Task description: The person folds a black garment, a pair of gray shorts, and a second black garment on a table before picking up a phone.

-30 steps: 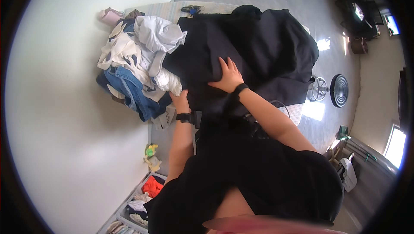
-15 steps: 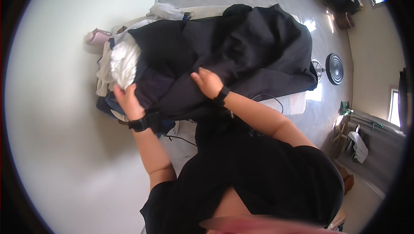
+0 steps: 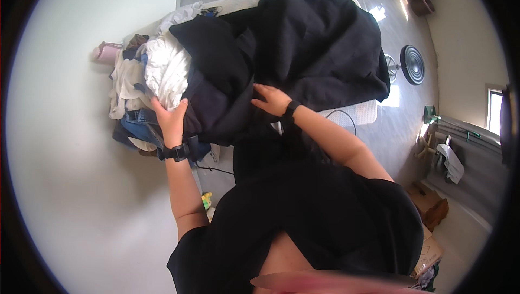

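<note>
A large black cloth (image 3: 319, 50) lies in loose folds over a pale table (image 3: 365, 114). My right hand (image 3: 272, 100) rests on its near part, fingers stretched out and nothing gripped. At the cloth's left edge is a crumpled white garment (image 3: 169, 69). My left hand (image 3: 171, 123) touches its near end, thumb and fingers spread wide apart. Beside it, to the left, more clothes are piled: a cream garment (image 3: 127, 83) and blue denim (image 3: 142, 129). Each of my wrists has a black band.
A pink container (image 3: 107, 53) stands behind the clothes by the white wall (image 3: 70, 131). Below the left pile hangs a dark cable (image 3: 216, 170); another loops near the table's right end. On the floor to the right is a round, ridged black seat (image 3: 413, 65).
The view has shifted, showing more of the pile on the left. My left hand's fingers have spread at the white garment, while the black cloth's left part has bunched toward the right.
</note>
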{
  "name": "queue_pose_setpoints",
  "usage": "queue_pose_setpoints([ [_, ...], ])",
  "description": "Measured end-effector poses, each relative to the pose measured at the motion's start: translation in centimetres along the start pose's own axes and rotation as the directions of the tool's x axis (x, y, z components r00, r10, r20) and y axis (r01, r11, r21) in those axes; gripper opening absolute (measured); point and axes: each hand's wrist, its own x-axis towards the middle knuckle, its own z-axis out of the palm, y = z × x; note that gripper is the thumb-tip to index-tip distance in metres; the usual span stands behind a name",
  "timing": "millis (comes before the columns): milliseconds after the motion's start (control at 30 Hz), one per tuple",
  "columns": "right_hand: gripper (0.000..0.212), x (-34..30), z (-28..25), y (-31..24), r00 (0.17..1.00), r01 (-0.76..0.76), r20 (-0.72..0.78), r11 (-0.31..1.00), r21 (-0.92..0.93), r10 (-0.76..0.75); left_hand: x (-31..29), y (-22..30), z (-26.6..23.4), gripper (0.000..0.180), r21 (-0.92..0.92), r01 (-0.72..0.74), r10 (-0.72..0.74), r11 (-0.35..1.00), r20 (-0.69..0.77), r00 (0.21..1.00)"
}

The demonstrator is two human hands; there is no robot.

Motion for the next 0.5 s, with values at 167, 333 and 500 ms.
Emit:
queue_pose_setpoints([
  [167,0.065,-4.7,-5.3,6.5,0.977,0.051,-0.171,0.92,-0.388,-0.126,-2.0,1.2,-0.4,0.083,0.187,-0.075,0.081,0.98,-0.022,0.996],
  [333,0.072,-7.4,-6.9,12.5,0.923,-0.28,-0.366,0.858,-0.431,0.118,-6.2,3.9,0.4,0.07,0.453,-0.387,0.479,0.803,-0.105,0.872],
  [500,0.05,-7.9,-8.6,15.9,0.973,-0.22,0.0,0.92,-0.324,0.232,-12.4,6.2,5.8,0.052,0.617,-0.575,0.631,0.537,0.159,0.759],
])
